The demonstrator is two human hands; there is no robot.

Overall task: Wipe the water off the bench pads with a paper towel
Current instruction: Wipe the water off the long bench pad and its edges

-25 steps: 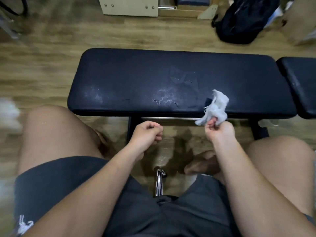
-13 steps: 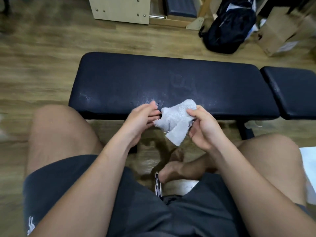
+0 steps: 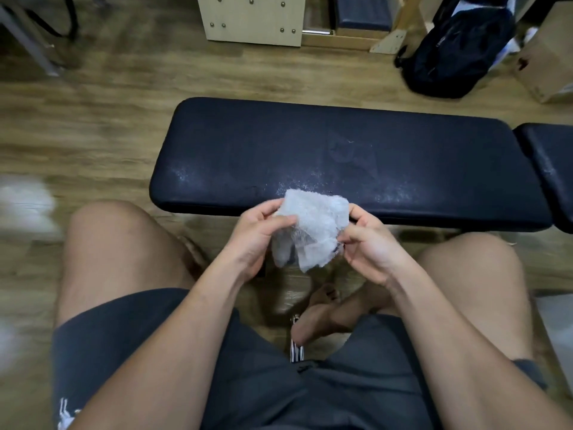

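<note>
Your left hand [image 3: 259, 235] and right hand [image 3: 367, 240] each pinch a side of the crumpled paper towel [image 3: 310, 231], holding it in the air just off the near edge of the long bench pad [image 3: 341, 156]. Spread it into a flat, dry face before pressing down; a wad would likely smear. Droplets speckle the pad's near edge and left end. A second pad [image 3: 555, 169] adjoins at right. Beyond, the backpack [image 3: 459, 48] and cardboard box [image 3: 548, 54] show no legible contents.
</note>
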